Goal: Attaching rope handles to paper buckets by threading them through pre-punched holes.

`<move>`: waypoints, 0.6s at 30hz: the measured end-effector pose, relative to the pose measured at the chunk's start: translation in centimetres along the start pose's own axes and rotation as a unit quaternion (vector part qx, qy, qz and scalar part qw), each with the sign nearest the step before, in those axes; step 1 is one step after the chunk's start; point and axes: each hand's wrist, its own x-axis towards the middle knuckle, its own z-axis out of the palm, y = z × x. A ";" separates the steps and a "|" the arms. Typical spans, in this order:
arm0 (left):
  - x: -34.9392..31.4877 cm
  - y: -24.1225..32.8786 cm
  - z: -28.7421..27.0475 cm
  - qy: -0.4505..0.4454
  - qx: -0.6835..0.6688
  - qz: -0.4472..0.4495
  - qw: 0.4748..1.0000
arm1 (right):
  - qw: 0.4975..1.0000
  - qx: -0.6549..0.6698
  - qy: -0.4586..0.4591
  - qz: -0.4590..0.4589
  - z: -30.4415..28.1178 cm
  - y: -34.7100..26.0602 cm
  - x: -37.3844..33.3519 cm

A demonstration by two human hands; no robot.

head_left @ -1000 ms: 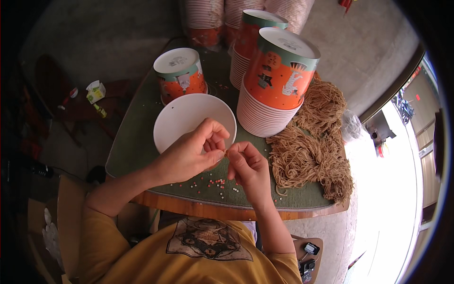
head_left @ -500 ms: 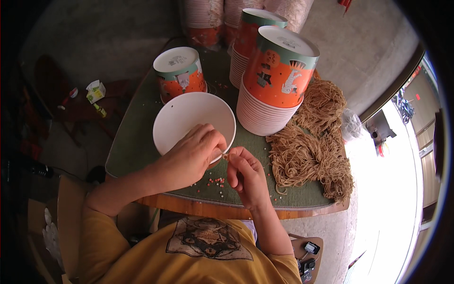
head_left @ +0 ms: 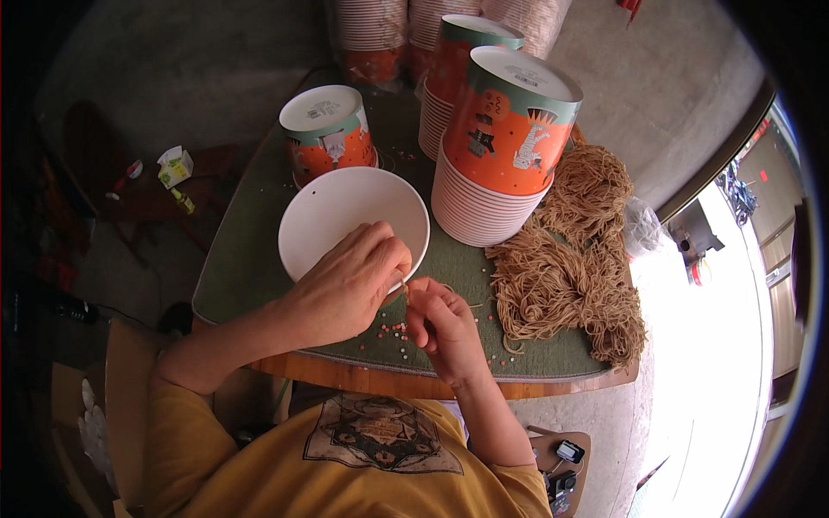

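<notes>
The left hand (head_left: 350, 285) lies over the near rim of a white paper bowl (head_left: 345, 216), with its fingers curled together and pinched on a thin tan string (head_left: 406, 289). The right hand (head_left: 440, 324) is just beside it, also closed into a pinch on the same string, so the two hands nearly touch over the green counter (head_left: 250, 259). Small coloured bits (head_left: 393, 332) are scattered on the counter under the hands. To the right lies a big heap of tan string bundles (head_left: 574, 268). Behind the bowl stands an upturned orange printed paper cup (head_left: 328, 129), and beside it a tall stack of orange printed cups (head_left: 501, 147), close to the string heap.
</notes>
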 end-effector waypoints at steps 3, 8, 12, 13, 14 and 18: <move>0.1 0.0 0.0 0.008 0.007 0.012 1.000 | 1.000 -0.002 -0.003 -0.006 0.0 0.4 -0.2; 0.1 -0.1 -0.2 0.007 0.075 0.037 0.996 | 1.000 -0.002 -0.018 0.003 0.2 1.3 -0.3; 0.0 -0.4 -0.1 0.012 0.131 0.072 0.989 | 0.999 0.018 -0.038 -0.003 -0.1 2.5 -0.3; 0.0 -0.7 -0.1 0.020 0.148 0.098 0.984 | 0.999 0.017 -0.039 -0.003 0.2 2.4 -0.3; -0.1 -0.9 -0.1 0.029 0.164 0.123 0.978 | 0.999 0.024 -0.028 0.004 0.6 2.3 -0.4; -1.4 -0.9 -0.4 0.147 0.199 0.191 0.950 | 0.999 -0.043 -0.006 0.000 1.3 3.1 -1.5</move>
